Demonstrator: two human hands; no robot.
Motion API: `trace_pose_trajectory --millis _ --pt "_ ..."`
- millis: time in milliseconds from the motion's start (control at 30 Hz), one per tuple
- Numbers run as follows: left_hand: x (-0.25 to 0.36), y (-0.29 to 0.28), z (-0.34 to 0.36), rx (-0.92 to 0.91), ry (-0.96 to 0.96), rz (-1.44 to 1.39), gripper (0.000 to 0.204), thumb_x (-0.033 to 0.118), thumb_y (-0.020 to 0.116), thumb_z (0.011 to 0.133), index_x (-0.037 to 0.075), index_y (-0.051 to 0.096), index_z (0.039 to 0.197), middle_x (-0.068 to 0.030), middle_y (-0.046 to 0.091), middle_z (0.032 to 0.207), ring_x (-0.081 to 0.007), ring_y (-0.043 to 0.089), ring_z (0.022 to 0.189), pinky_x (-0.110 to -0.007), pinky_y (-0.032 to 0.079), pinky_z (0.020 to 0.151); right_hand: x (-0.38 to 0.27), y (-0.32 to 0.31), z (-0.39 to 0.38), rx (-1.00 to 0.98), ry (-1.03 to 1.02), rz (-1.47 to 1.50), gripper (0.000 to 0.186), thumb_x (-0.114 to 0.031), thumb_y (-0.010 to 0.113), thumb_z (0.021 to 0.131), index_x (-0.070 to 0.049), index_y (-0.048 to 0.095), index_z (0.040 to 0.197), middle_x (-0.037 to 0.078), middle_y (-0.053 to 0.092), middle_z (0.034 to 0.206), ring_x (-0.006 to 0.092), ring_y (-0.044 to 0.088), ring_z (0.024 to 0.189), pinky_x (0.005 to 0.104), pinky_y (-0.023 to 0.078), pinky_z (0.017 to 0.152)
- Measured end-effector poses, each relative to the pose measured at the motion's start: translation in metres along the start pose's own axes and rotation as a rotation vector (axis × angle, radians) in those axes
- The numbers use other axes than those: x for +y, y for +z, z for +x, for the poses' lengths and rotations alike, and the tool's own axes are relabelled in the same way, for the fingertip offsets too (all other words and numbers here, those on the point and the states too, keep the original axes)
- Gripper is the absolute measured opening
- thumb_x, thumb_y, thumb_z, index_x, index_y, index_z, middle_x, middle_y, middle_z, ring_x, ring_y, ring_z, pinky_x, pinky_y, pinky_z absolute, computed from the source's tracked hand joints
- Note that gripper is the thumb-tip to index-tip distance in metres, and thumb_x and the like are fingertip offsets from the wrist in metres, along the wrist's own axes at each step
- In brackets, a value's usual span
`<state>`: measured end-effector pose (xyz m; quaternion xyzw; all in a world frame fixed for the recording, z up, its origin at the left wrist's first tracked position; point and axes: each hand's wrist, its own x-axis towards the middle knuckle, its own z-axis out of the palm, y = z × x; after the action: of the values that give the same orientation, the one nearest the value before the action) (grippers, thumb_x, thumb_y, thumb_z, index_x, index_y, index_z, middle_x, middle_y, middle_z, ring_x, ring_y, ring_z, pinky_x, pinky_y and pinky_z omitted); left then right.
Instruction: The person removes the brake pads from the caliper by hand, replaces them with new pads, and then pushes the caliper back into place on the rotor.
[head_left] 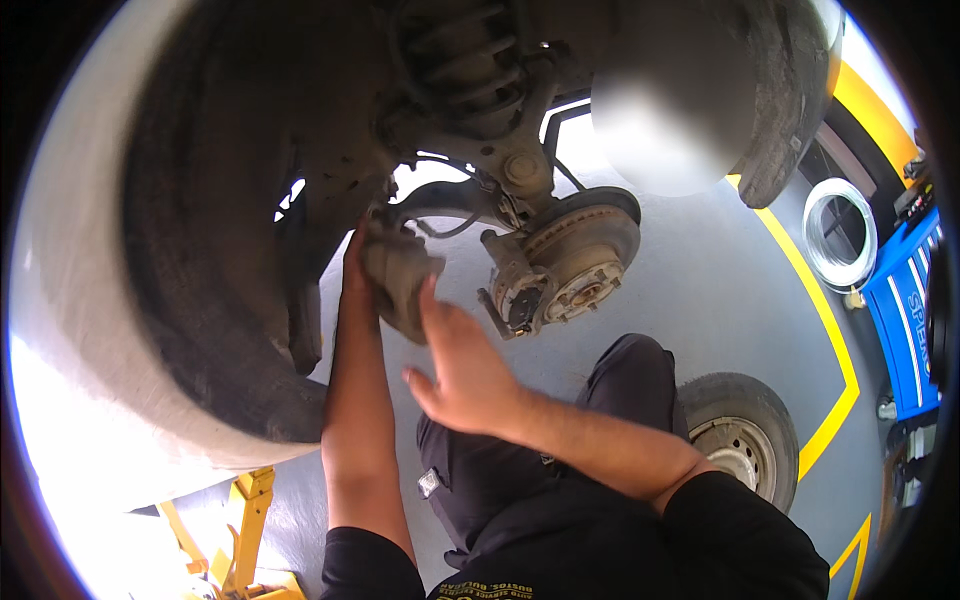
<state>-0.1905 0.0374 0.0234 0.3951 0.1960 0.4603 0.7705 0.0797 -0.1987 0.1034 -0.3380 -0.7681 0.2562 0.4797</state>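
Note:
A brake caliper (398, 275), grey-brown and slightly blurred, hangs off the brake disc (590, 245), to its left. My left hand (362, 250) reaches up behind the caliper and is closed around its left side; most of its fingers are hidden. In front of the caliper's lower right is my right hand (460, 370), its thumb held apart and a finger stretched up at the caliper's edge. I cannot tell whether that finger touches it. The caliper bracket (513, 280) sits at the left edge of the disc, and the wheel hub (588, 290) with its studs faces me.
Above are the coil spring (465, 60) and suspension arm (520, 165). The dark wheel arch (210, 250) curves on the left, over a yellow stand (245, 525). A wheel (775, 430) lies by my knee. Rightward are a blue tool cart (900, 320) and coiled clear hose (815, 235).

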Motion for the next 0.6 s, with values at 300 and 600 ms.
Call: trace_pose_trajectory --millis 300,600 --pt "-0.116 0.045 -0.018 -0.079 0.225 -0.167 0.046 0.041 0.042 0.107 0.000 0.058 0.123 -0.0166 0.065 0.111 -0.0383 0.060 0.112 -0.054 0.059 0.091 0.056 0.035 -0.093 -0.093 0.007 -0.350 0.082 -0.008 0.065 0.083 0.010 0.027 0.152 0.033 0.041 0.148 0.0417 0.046 0.136 0.0579 0.033 0.112" --pt "-0.111 0.062 0.007 0.106 0.135 -0.122 0.039 0.031 0.054 0.100 -0.003 0.062 0.118 -0.0186 0.068 0.097 -0.0379 0.068 0.097 -0.051 0.062 0.083 0.061 0.039 -0.095 -0.046 0.074 -0.259 0.091 -0.009 0.072 0.076 0.005 0.027 0.153 0.026 0.041 0.141 0.0408 0.044 0.130 0.0536 0.033 0.106"
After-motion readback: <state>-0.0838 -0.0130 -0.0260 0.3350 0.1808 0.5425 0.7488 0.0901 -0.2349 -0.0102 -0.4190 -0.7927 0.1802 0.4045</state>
